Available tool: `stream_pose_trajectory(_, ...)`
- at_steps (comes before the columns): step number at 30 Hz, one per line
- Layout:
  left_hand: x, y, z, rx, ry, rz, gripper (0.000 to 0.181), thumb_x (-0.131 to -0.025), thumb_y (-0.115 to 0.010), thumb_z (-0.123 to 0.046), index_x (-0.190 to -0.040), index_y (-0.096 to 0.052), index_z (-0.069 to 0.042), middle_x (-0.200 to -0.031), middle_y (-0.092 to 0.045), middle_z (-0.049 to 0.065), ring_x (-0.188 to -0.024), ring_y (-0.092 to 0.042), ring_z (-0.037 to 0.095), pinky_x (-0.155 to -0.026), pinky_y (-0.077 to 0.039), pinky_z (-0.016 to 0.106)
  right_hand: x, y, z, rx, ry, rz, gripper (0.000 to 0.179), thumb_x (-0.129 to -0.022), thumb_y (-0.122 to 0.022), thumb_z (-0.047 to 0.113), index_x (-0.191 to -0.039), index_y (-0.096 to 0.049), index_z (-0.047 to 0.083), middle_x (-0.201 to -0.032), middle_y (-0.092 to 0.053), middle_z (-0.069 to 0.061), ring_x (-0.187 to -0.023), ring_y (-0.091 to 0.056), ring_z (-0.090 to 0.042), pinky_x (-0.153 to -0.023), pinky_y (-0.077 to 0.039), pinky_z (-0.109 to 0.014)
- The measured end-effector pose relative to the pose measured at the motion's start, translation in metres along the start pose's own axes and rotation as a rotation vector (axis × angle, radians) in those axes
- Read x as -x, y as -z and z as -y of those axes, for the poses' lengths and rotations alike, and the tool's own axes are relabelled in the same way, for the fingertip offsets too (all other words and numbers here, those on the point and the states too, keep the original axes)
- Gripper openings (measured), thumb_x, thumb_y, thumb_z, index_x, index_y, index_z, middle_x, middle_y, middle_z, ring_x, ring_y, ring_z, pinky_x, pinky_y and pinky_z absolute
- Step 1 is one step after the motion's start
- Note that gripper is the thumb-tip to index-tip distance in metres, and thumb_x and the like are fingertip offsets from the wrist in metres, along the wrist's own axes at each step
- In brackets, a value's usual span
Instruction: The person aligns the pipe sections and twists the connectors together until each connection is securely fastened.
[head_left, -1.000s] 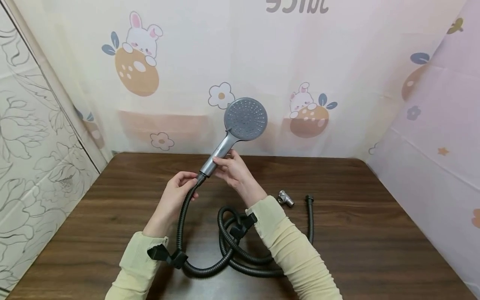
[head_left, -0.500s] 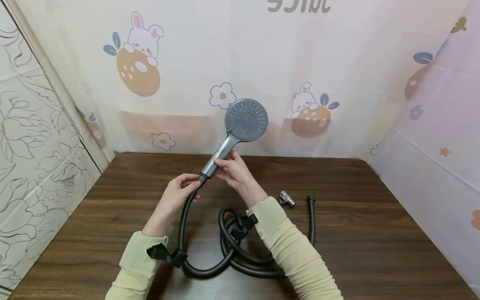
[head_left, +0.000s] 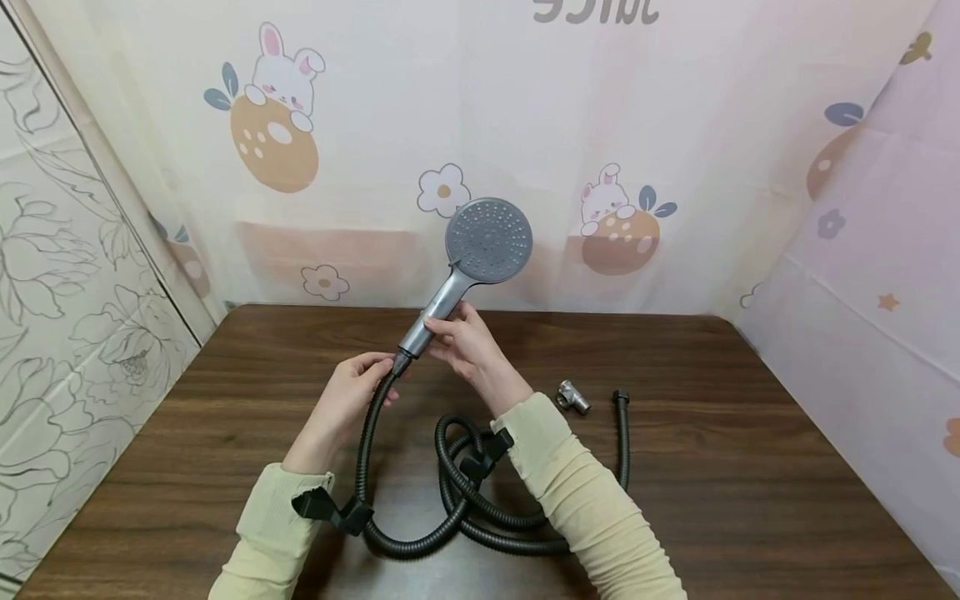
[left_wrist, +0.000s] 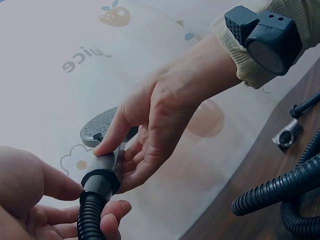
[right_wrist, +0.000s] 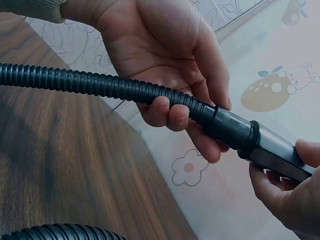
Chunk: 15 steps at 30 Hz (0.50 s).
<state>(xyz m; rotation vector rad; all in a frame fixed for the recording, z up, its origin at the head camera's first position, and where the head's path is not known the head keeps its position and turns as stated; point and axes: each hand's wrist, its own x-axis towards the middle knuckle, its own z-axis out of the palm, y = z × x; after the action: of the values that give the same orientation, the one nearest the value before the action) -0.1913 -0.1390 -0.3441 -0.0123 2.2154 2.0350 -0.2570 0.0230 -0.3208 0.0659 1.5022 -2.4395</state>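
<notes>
A grey shower head (head_left: 489, 240) is held up over the table's back edge, its nozzle face toward me. My right hand (head_left: 474, 348) grips its handle (head_left: 444, 302), thumb on the near side. At the handle's lower end, my left hand (head_left: 351, 390) pinches the connector of a black ribbed hose (head_left: 364, 450). In the right wrist view, the dark connector (right_wrist: 231, 129) meets the handle end in line, and the left fingers curl around the hose just behind it. The left wrist view shows the right hand (left_wrist: 155, 112) around the handle above the connector collar (left_wrist: 101, 181).
The rest of the hose lies coiled on the dark wooden table (head_left: 720, 467), with its free end (head_left: 621, 408) at the right. A small chrome tee fitting (head_left: 573, 397) lies beside that end. Behind the table hangs a printed curtain (head_left: 360, 125); another panel stands at the left.
My left fingers have shifted slightly lower at the hose connector. The shower head and right hand stay almost in place.
</notes>
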Motion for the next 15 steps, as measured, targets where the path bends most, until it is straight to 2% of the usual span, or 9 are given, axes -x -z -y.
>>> stream_pose_trajectory(8,-0.0015,-0.0008,0.0004,0.013,-0.013,-0.004,0.033,-0.093,-0.050,-0.015,-0.121,-0.048,0.003,-0.091,-0.059,0.005,-0.060,-0.058,0.009,-0.062,-0.051,0.027,-0.0005,0.0001,0.0006,-0.012,-0.003,-0.001,0.052,-0.085,-0.054,-0.007,-0.131,-0.036,0.009,-0.131,-0.045,-0.017,-0.119,-0.046,-0.036,-0.096,-0.036,-0.052)
stream_pose_trajectory(15,0.0004,-0.0012,0.0001,0.006,-0.005,0.000,0.035,-0.092,-0.052,-0.016,-0.120,-0.050,0.005,-0.091,-0.065,0.004,-0.060,-0.058,0.008,-0.062,-0.051,0.027,-0.0002,0.0005,0.0004,-0.008,0.000,0.005,0.052,-0.086,-0.053,-0.007,-0.131,-0.035,0.008,-0.131,-0.044,-0.018,-0.119,-0.046,-0.037,-0.096,-0.037,-0.052)
